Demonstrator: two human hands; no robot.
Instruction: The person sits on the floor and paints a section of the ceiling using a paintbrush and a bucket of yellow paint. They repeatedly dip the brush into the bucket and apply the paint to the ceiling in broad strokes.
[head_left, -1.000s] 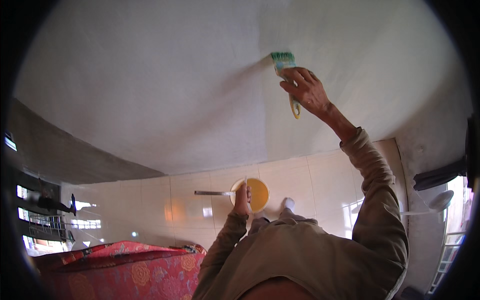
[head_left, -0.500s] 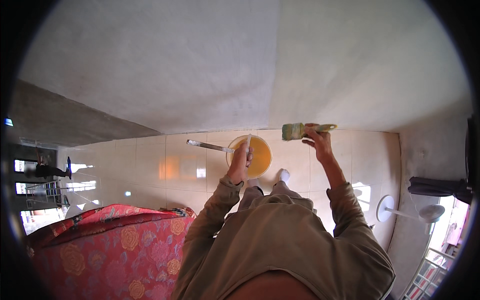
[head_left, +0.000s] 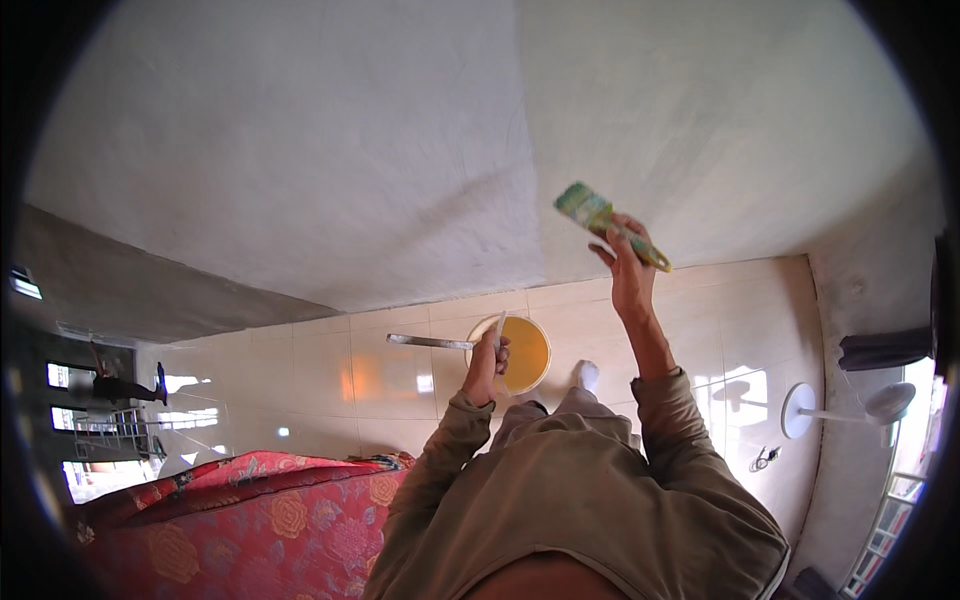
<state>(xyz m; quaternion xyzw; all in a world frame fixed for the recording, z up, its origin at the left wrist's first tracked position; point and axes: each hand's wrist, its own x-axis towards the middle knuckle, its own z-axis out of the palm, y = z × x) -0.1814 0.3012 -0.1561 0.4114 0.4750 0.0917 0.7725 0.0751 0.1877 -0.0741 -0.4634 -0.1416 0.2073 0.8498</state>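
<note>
My right hand (head_left: pixel 630 265) is closed round the handle of a wide paintbrush (head_left: pixel 588 206), its green-stained bristles tilted up and left in front of the wall (head_left: pixel 430 130). From this view I cannot tell whether the bristles touch the wall. Over the left side of a round bucket (head_left: pixel 549 362) of yellow-orange liquid (head_left: pixel 527 352), my left hand (head_left: pixel 484 365) is closed on a narrow, paint-smeared flat tool (head_left: pixel 428 342) that points left. A thin white piece (head_left: pixel 501 322) sticks up from the same fist; whether it belongs to that tool is unclear.
Behind me on the left lies a red floral cover (head_left: pixel 290 525). A white pedestal fan (head_left: pixel 800 410) stands at the right, with a coiled cable (head_left: pixel 765 459) on the tiled floor (head_left: pixel 390 312). Far left, another person (head_left: pixel 130 388) is near a metal frame (head_left: pixel 115 435).
My right hand has lifted the paintbrush, and its bristles have swung from pointing left to pointing up and left, in front of the wall. The left hand keeps its hold over the bucket.
</note>
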